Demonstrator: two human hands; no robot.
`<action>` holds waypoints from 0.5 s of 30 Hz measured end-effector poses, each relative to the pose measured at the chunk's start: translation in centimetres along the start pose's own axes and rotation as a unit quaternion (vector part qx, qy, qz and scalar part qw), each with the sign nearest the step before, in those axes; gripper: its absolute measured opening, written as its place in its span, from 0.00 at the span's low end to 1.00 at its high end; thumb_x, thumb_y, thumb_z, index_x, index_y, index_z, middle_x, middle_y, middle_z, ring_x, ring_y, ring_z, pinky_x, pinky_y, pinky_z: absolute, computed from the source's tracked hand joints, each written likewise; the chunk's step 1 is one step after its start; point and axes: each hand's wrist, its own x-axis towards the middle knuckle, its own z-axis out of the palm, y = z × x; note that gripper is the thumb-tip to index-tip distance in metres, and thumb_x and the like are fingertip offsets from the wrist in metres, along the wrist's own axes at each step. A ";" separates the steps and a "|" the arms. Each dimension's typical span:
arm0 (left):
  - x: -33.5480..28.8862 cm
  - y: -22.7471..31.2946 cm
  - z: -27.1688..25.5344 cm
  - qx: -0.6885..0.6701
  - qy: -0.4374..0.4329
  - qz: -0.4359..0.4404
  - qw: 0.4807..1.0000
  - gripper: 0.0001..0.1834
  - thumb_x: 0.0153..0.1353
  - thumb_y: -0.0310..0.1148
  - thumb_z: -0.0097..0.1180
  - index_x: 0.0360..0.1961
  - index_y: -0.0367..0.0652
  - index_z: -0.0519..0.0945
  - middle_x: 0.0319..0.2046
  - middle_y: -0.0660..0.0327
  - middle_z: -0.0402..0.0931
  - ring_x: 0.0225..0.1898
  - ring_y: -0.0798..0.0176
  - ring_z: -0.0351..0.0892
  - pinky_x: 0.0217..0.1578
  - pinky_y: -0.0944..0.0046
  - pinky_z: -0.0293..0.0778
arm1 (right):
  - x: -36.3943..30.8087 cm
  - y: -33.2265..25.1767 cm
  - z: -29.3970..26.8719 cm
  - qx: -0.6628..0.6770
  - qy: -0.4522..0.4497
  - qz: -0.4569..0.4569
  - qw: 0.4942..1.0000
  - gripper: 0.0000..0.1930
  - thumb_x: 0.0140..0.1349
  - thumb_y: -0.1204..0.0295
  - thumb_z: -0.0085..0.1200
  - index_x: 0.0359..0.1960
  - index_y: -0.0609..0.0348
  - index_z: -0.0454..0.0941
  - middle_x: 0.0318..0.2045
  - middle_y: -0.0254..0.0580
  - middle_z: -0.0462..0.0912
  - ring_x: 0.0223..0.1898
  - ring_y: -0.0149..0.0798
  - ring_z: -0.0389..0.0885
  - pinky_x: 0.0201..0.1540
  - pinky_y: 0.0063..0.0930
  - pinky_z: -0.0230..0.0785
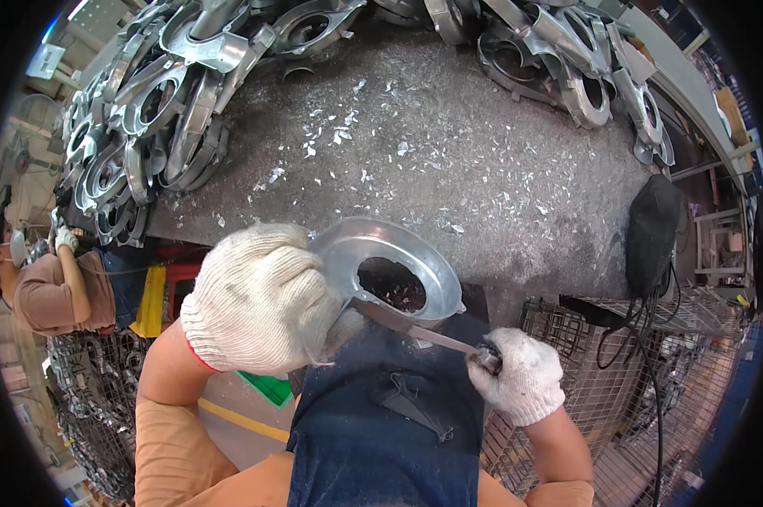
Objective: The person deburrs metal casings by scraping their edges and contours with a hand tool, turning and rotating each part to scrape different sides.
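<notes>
My left hand, in a white knitted glove, is closed around one side of a silver cast-metal housing. The part has a large round opening and is tilted over my lap by the table's near edge. In my gloved right hand is a flat file, gripped by its dark handle. Its narrow blade reaches left to the underside of the housing's near rim. The tip of the blade is hidden by the housing.
The dark worktable is strewn with metal flakes. Similar housings are piled at its left and far right. A black bag-like object with cables hangs at the right edge. Wire cages stand below. A co-worker is at left.
</notes>
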 end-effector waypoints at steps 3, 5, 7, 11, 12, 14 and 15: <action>0.2 0.4 -0.4 0.004 -0.012 -0.004 1.000 0.13 0.39 0.40 0.77 0.24 0.46 0.88 0.23 0.63 0.79 0.29 0.53 0.85 0.36 0.53 0.85 | 0.4 -0.8 0.1 -0.035 0.037 0.006 0.999 0.17 0.60 0.58 0.75 0.38 0.56 0.84 0.30 0.46 0.88 0.28 0.53 0.90 0.32 0.45 0.84; 0.6 0.4 -0.6 0.012 -0.024 -0.010 1.000 0.13 0.36 0.40 0.76 0.22 0.47 0.87 0.22 0.62 0.79 0.29 0.53 0.86 0.39 0.51 0.86 | 0.9 -1.2 0.2 0.005 0.039 0.040 0.998 0.18 0.60 0.59 0.75 0.41 0.59 0.85 0.31 0.49 0.89 0.30 0.53 0.91 0.33 0.45 0.85; 0.8 0.4 -0.6 0.000 -0.044 -0.012 0.999 0.12 0.37 0.39 0.76 0.21 0.48 0.86 0.21 0.62 0.77 0.28 0.52 0.85 0.36 0.51 0.84 | 0.4 -1.3 1.4 0.041 0.059 0.044 0.996 0.18 0.61 0.60 0.75 0.43 0.59 0.85 0.32 0.49 0.89 0.30 0.53 0.92 0.34 0.45 0.85; 0.5 0.7 -0.9 0.005 -0.033 -0.024 0.999 0.11 0.39 0.39 0.76 0.22 0.48 0.87 0.22 0.62 0.79 0.28 0.52 0.86 0.37 0.51 0.85 | 0.2 -2.2 2.8 0.089 0.096 0.051 0.990 0.20 0.61 0.62 0.75 0.47 0.61 0.85 0.33 0.51 0.90 0.31 0.53 0.93 0.36 0.44 0.87; 0.3 0.5 -1.0 0.004 -0.037 -0.027 0.999 0.11 0.40 0.39 0.77 0.23 0.48 0.88 0.22 0.62 0.79 0.29 0.52 0.86 0.38 0.51 0.85 | 0.1 -3.0 3.0 0.138 0.070 0.145 0.977 0.19 0.61 0.62 0.76 0.47 0.60 0.85 0.32 0.49 0.90 0.30 0.54 0.92 0.36 0.43 0.86; 0.1 0.2 -0.9 0.004 -0.039 -0.028 0.999 0.11 0.41 0.39 0.77 0.24 0.48 0.88 0.22 0.63 0.80 0.29 0.52 0.86 0.38 0.51 0.86 | 0.4 -2.9 3.2 0.141 0.087 0.136 0.977 0.19 0.61 0.62 0.76 0.46 0.59 0.85 0.32 0.48 0.90 0.30 0.54 0.92 0.36 0.43 0.86; 0.1 0.1 -0.9 -0.007 -0.043 -0.033 0.998 0.11 0.41 0.40 0.77 0.24 0.48 0.89 0.23 0.63 0.81 0.29 0.53 0.87 0.39 0.51 0.86 | 0.5 -2.7 3.4 0.144 0.104 0.128 0.976 0.18 0.61 0.62 0.76 0.46 0.59 0.85 0.31 0.47 0.90 0.30 0.53 0.92 0.36 0.43 0.86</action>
